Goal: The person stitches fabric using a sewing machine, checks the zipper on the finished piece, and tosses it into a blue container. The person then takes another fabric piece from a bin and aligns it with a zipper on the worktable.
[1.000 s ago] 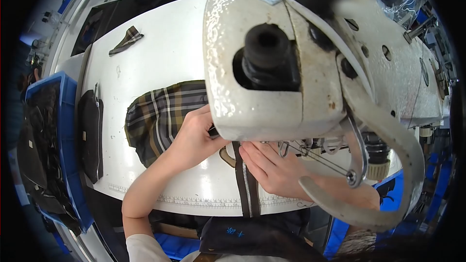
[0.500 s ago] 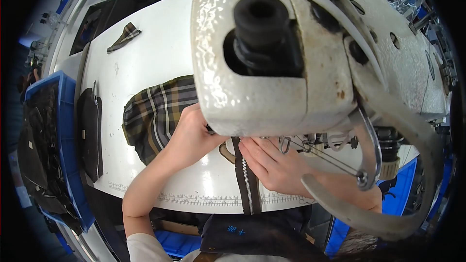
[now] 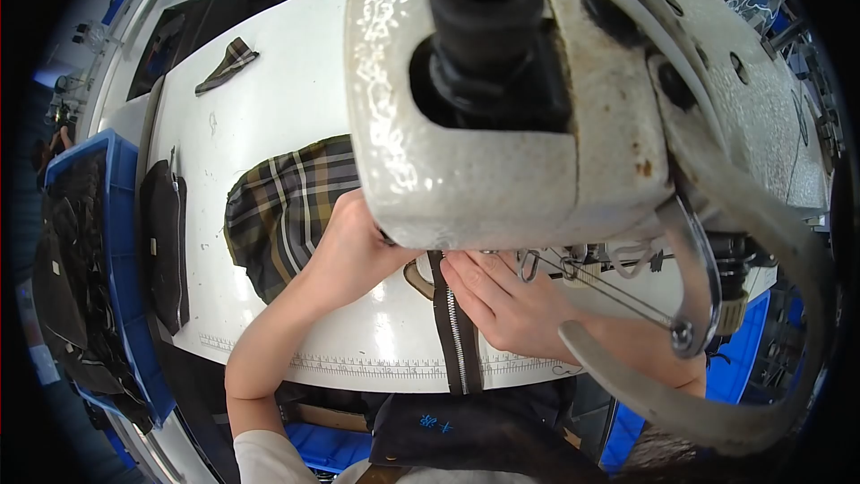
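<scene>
A dark brown zipper tape with silver metal teeth point(image 3: 458, 332) is laid from the near edge of the white, ruler-marked table point(image 3: 278, 112) to beneath the glossy off-white sewing machine head point(image 3: 466, 184). Its right side is touched by the right hand point(image 3: 506, 300), laid nearly flat with fingers extended. The left hand point(image 3: 351, 246) is curled beside the dark tan-and-white plaid fabric point(image 3: 291, 211); its fingertips are hidden, so its hold cannot be told. The tape could be skewed by uneven pressure, the fabric puckered if bunched, or a fingertip hurt if slid too far under the head.
</scene>
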